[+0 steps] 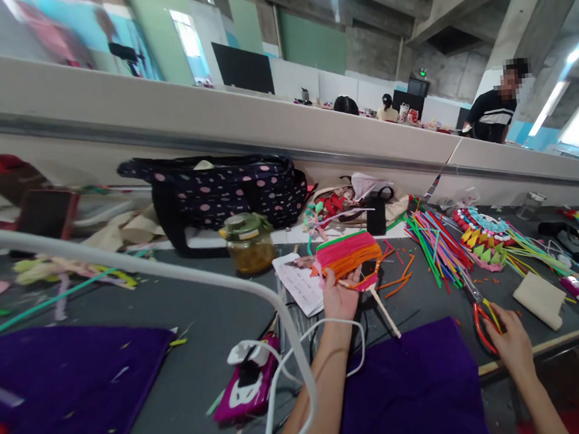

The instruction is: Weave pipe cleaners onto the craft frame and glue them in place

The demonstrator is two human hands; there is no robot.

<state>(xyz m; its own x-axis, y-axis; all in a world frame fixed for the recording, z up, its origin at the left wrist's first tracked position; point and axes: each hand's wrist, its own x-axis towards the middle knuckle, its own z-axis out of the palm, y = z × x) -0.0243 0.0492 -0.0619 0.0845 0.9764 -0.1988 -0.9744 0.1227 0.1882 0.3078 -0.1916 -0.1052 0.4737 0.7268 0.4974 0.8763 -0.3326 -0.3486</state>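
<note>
My left hand (340, 294) grips a fan-shaped craft piece (349, 260) from below. Its face has rows of orange and pink fuzzy strips with a green edge on top, and a pale stick handle (386, 313) slants down from it. Lower right, the fingers of my right hand (514, 343) are closed around the handle of a pair of scissors (481, 330), orange and yellow at the grip. The blades point away toward a bundle of coloured pipe cleaners (435, 245). Loose orange pieces (399, 282) lie beside the craft piece.
A purple cloth (413, 388) covers the near desk edge. White cable (199, 277) loops across the front. A purple power device (247, 387), a glass jar (250, 247), a printed sheet (298, 286) and a dark patterned bag (222, 189) stand around. Behind the partition is a person (494, 110).
</note>
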